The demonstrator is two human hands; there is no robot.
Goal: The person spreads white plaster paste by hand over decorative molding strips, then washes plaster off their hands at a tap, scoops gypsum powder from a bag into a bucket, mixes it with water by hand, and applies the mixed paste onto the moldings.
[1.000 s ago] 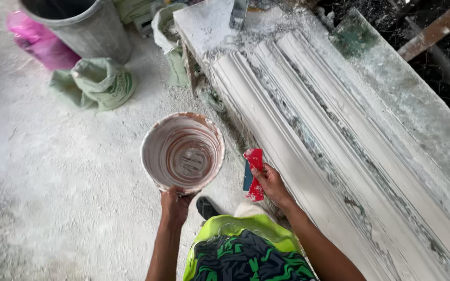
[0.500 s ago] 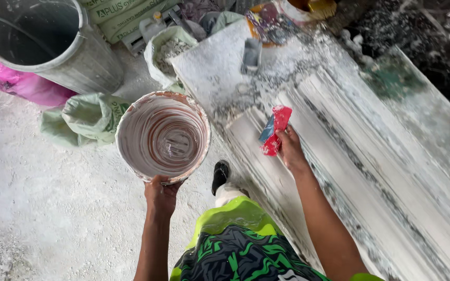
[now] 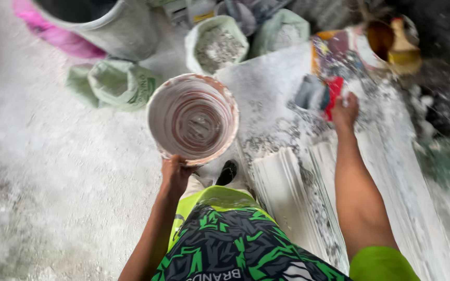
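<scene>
The person's left hand (image 3: 175, 174) holds a round bowl (image 3: 192, 118) by its near rim, the grip pinching the edge, and keeps it out over the floor just beside the long white moulding (image 3: 287, 192) that lies on the desk (image 3: 266, 88). The bowl's inside is smeared with swirls of pale, pinkish plaster; only a thin coat shows, so little mix seems left in it. The right hand (image 3: 346, 109) reaches to the far end of the moulding, its grip closed around the red handle of a scraper (image 3: 321, 93), whose blade is blurred.

Judging by the surface, the work is well along: the ribbed profile of the moulding is already formed and white along the near length. The far end, under the scraper, looks rough and speckled with grey crumbs, so smoothing or clearing there appears to remain.

Around stand open sacks of powder (image 3: 217, 47), a grey bucket (image 3: 110, 23), and a brush (image 3: 403, 47) in a pot.
</scene>
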